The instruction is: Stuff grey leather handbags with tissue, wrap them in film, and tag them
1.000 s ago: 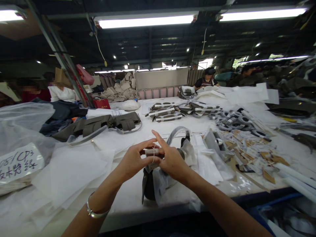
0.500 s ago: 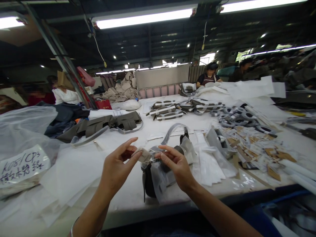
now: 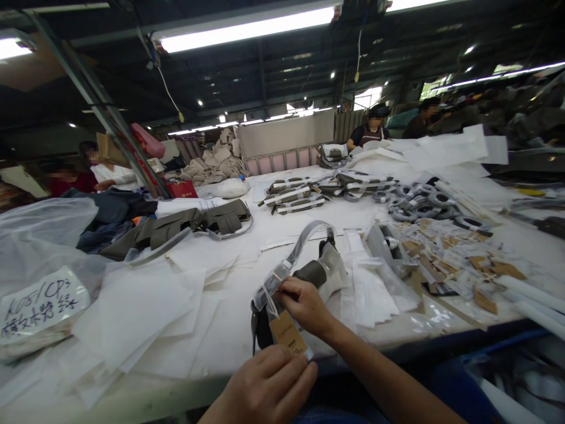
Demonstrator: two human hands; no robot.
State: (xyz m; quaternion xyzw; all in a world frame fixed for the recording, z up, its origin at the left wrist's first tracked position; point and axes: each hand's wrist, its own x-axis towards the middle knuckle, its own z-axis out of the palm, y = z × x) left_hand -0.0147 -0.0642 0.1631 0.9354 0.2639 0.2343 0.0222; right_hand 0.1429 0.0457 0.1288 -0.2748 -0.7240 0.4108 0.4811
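Observation:
A dark handbag (image 3: 263,327) with a plastic-wrapped handle (image 3: 304,242) lies at the near edge of the white table (image 3: 229,330). My right hand (image 3: 303,304) is closed on the wrapped handle where a thin string is tied. A brown paper tag (image 3: 288,334) hangs from that string. My left hand (image 3: 269,386), low at the table edge, pinches the lower end of the tag between fingers and thumb.
Sheets of white tissue paper (image 3: 141,306) cover the table on the left. A clear bag with a handwritten label (image 3: 37,303) lies far left. Loose brown tags (image 3: 459,259) and folded straps (image 3: 295,197) lie right and behind. Other people work at the far side.
Both hands came down from mid-air to the bag. The tag now hangs from the handle; my left hand has dropped to the table edge, pulling the tag toward me.

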